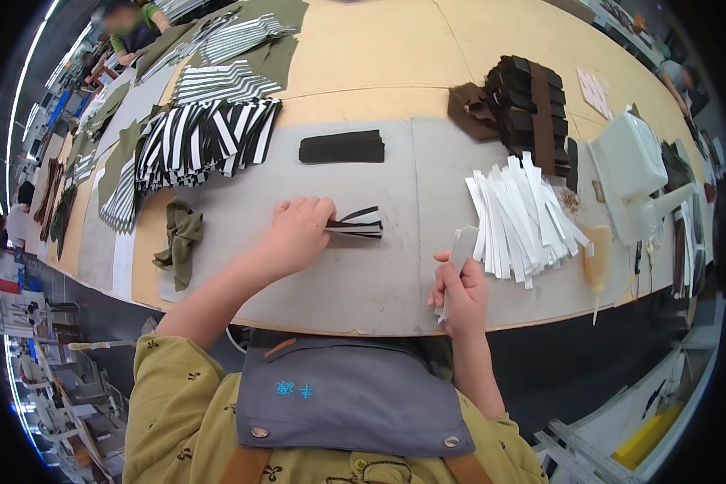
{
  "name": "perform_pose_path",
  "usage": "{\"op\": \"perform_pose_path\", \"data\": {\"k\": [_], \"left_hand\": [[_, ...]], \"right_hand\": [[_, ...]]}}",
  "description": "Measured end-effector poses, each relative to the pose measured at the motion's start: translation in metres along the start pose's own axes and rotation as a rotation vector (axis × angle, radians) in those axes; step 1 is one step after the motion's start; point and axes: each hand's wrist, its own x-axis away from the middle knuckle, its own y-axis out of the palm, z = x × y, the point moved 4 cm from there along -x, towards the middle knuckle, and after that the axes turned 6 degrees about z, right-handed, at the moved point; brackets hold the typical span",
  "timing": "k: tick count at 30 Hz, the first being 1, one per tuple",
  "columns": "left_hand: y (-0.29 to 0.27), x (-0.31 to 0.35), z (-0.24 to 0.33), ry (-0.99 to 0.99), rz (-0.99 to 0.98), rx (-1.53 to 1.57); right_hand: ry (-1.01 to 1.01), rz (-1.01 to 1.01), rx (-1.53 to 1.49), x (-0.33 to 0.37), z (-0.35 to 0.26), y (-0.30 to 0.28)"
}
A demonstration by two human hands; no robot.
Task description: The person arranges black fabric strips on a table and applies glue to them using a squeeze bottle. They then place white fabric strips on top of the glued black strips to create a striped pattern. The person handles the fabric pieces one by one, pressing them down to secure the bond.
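Observation:
My left hand (302,232) is closed on a small bunch of black and white strips (359,223), whose loose ends fan out to the right just over the grey mat. In my right hand (461,297) is a thin stack of white strips (461,250), held upright near the table's front edge with the thumb along it. A spread heap of white strips (520,218) lies just beyond that hand. Past my left hand rests a flat stack of black strips (342,147). How the fingers of my left hand meet on the bunch is partly hidden.
A large pile of black and white strips (206,137) lies far left, by a crumpled olive cloth (181,242). At right are tied dark brown bundles (524,109), a white plastic container (631,157) and a yellowish glue bottle (596,258). Another person (129,32) is at the far left.

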Motion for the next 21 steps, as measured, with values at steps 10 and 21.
{"op": "perform_pose_path", "data": {"k": [10, 21], "left_hand": [[-0.04, -0.085, -0.03, 0.056, 0.128, 0.298], [-0.053, -0.013, -0.072, -0.009, 0.324, 0.438]], "right_hand": [[-0.015, 0.019, 0.038, -0.005, -0.001, 0.001], [-0.009, 0.056, 0.073, -0.003, 0.002, 0.003]]}}
